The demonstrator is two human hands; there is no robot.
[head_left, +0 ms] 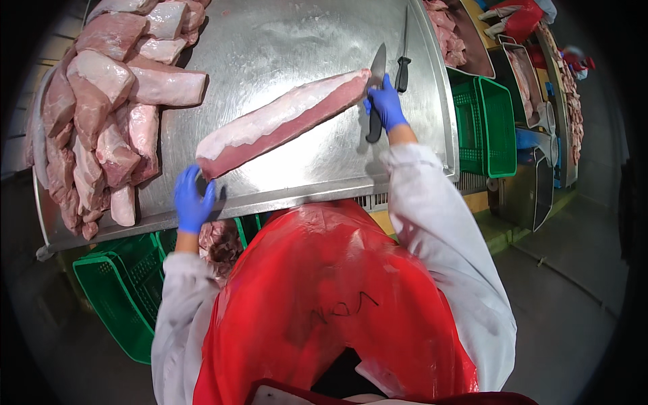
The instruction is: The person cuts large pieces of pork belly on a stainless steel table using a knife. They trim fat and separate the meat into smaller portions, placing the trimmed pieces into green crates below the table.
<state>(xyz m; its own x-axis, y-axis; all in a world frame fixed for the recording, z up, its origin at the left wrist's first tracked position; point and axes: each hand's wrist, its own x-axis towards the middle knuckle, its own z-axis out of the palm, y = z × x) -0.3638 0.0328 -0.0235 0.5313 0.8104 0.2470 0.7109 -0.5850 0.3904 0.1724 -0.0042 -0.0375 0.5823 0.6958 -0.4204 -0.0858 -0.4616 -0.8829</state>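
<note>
A long pork loin (280,121) with a pale fat layer and pink meat lies diagonally on the steel table (283,40). My left hand (192,196), in a blue glove, is at the loin's lower left end, fingertips at the meat, fingers apart and slightly curved. My right hand (386,101), also gloved in blue, holds a black-handled knife (374,123) just beside the loin's upper right end, its broad blade pointing away from me. Another, narrower knife (403,74) with a black handle lies just to the right of that hand.
Piled pork cuts (115,81) cover the table's left side. Green crates (115,297) stand below the near edge and at the right (496,128). Steel bins of meat (455,34) stand beyond. A co-worker in a red apron (520,20) is at the upper right.
</note>
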